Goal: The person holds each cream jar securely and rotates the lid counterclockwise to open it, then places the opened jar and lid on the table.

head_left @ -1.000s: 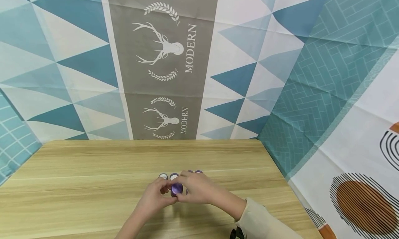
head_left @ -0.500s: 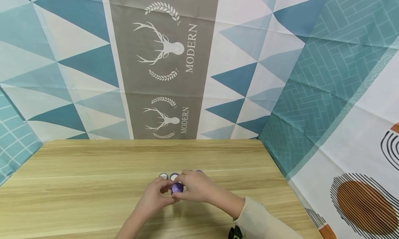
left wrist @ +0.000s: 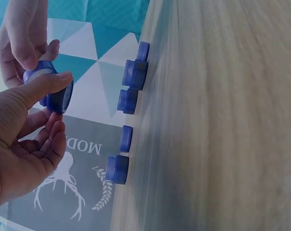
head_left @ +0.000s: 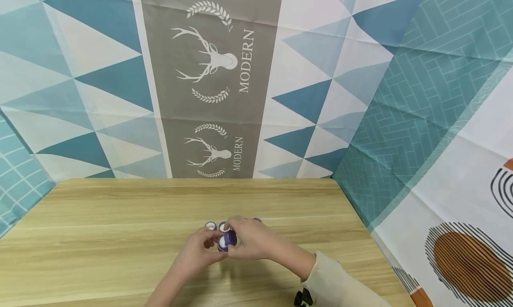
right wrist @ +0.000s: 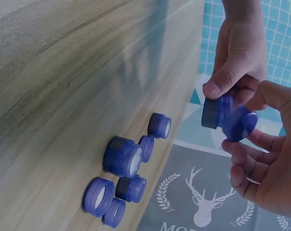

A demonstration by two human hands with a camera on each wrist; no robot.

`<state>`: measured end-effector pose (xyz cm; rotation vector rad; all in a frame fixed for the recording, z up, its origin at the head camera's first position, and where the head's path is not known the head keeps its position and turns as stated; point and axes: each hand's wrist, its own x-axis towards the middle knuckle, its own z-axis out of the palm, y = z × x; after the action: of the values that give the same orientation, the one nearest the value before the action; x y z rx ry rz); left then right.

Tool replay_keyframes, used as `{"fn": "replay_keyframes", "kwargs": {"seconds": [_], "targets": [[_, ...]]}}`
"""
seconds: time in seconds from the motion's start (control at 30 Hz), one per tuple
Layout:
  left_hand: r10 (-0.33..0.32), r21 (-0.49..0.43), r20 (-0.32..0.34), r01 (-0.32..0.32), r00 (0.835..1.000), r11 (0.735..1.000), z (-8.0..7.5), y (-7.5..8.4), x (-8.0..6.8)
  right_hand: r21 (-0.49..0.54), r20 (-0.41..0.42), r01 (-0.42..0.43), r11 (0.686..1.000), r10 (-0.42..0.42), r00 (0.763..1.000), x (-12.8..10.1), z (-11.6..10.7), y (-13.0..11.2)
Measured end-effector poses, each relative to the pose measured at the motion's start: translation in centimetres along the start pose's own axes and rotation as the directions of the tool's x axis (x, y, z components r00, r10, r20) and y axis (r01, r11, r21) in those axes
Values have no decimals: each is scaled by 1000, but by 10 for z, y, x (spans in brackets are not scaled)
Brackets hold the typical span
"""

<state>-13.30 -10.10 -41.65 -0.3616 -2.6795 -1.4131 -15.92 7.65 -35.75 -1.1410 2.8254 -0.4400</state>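
Purple jar [head_left: 226,240] between both hands [head_left: 224,245]

Two bare hands, pale beige long sleeve [head_left: 336,282] on the right arm, left forearm uncovered

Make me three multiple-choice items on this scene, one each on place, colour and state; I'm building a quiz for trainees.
1. Where is the held jar?
A. above the table, between both hands
B. flat on the table
C. on the floor

2. What colour are the small jars on the table?
A. red
B. purple-blue
C. green

3. How is the lid of the held jar?
A. screwed down tight
B. tilted off the jar
C. lying on the table

Key: 1 A, the left hand and right hand hold it aloft; 2 B, both wrist views show it; 3 B, the right wrist view shows it angled away.
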Motion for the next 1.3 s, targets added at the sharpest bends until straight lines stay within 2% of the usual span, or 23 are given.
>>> {"fn": "replay_keyframes", "kwargs": {"seconds": [0.2,0.33,0.57,0.87,1.13,1.3], "targets": [[-53,16,6,53,999,998,-5,-2,-1,0,-26,-4,1000,4,1000,-1,2,5],[-85,21,11,85,996,996,-9,-5,-2,-25,-14,-13,1000,13,1000,-1,4,8],[-126,69,-13,126,992,990,-12,-10,-4,93,24,-51,994,49,999,-2,14,12],[-185,88,18,183,983,979,-17,-13,-5,63,16,-45,997,44,999,-1,29,17],[-190,134,29,184,981,974,-16,-20,-3,30,-24,-29,999,30,999,3,43,19],[-191,140,34,184,981,973,-15,-21,-2,58,-23,-44,997,46,999,6,50,20]]}}
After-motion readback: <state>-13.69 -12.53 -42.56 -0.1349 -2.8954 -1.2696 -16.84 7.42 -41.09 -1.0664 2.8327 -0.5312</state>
